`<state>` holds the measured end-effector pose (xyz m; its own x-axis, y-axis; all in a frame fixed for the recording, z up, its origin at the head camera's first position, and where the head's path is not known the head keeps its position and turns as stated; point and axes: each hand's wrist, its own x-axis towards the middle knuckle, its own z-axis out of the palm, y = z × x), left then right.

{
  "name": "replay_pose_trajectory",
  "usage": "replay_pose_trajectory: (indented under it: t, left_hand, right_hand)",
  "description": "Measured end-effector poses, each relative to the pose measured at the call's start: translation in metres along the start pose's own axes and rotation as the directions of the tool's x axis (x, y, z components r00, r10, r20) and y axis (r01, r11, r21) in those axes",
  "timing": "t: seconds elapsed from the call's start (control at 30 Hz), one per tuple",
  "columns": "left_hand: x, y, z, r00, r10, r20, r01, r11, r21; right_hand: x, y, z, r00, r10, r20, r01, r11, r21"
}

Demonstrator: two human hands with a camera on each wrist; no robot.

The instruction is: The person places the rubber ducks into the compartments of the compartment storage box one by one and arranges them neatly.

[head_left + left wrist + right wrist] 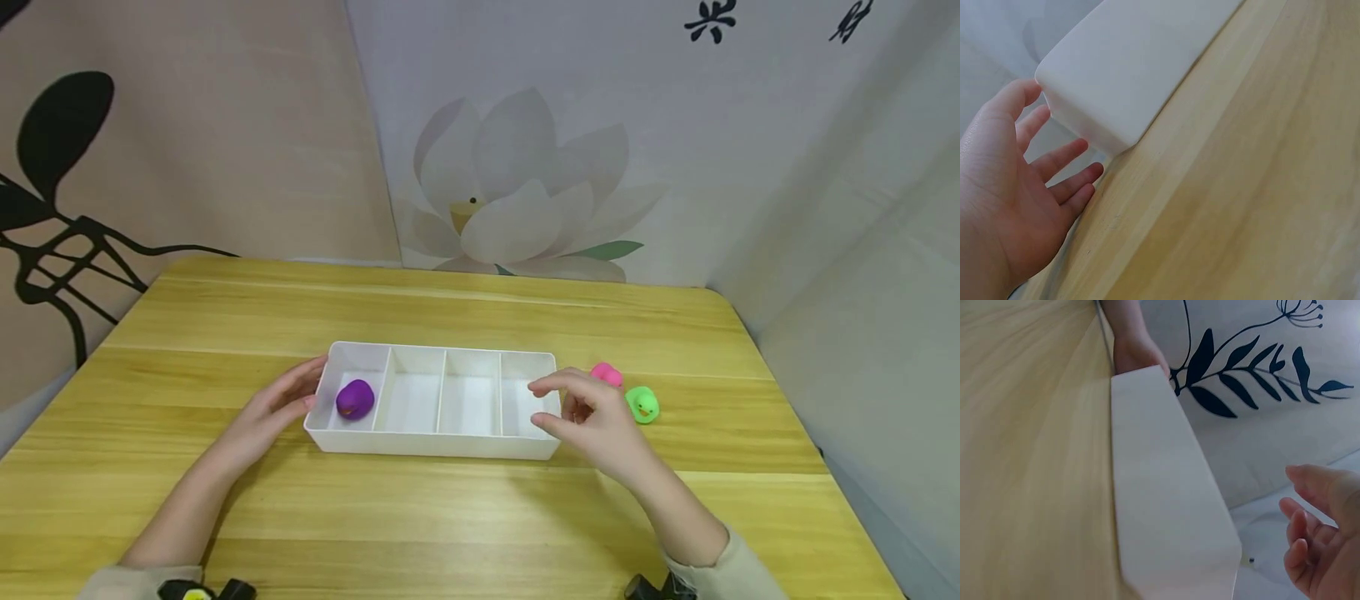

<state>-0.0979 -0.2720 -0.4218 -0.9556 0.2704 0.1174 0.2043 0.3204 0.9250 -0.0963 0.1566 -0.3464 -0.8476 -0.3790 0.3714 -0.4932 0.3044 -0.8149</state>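
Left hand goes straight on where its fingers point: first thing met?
The white tray, at its left end; the left hand seems to touch it, though contact is hard to confirm.

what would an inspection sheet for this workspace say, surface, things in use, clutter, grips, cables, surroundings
Surface: wood-grain table, with the tray resting on it.
Job's things: white tray with four compartments in a row; purple toy in the leftmost one; green toy duck on the table right of the tray, beside a pink toy partly hidden by the right hand.
Clutter: nothing seen.
Grips: left grip touches the tray's left end; right grip is at the right end, thumb and index finger apart, holding nothing.
Cables: nothing seen.
Surroundings: pale backdrop behind the table, with a lotus print and dark plant print.
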Motion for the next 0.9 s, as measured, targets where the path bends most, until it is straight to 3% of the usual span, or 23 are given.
replay_pose_trajectory:
  t: [0.43, 0.9]
  left_hand:
    - [0.000, -0.001, 0.000, 1.000, 0.022, 0.009, -0.022, 0.999, -0.032]
    - [0.001, -0.002, 0.001, 1.000, 0.014, 0.004, -0.014, 1.000, -0.019]
  right_hand:
    - [-0.034, 0.030, -0.033, 0.995, 0.069, -0.068, -0.079, 0.984, -0.162]
    - [-0.056, 0.063, -0.052, 0.983, 0.175, -0.049, -0.180, 0.970, -0.162]
